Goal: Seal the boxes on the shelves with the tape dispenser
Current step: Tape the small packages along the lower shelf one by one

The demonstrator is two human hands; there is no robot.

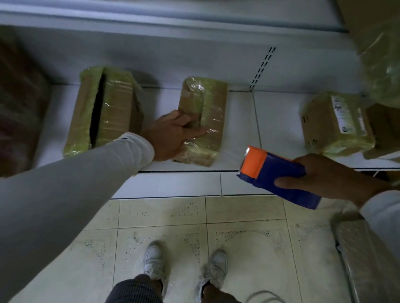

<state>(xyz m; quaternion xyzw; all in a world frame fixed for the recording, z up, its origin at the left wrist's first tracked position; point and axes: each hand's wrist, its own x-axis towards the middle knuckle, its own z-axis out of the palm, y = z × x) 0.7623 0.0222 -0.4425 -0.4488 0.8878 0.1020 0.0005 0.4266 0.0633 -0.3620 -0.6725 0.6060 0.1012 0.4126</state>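
Head view: left hand (174, 135) presses flat on the box (202, 120), long axis twelve-to-six on the shelf (234, 156); right hand (329, 178), gripping the dispenser (277, 180), waits at its four o'clock.

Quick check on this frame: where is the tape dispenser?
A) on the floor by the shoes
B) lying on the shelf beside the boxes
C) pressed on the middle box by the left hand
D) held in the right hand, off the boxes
D: the right hand grips the blue and orange tape dispenser in the air near the shelf edge, while the left hand rests on the middle box.
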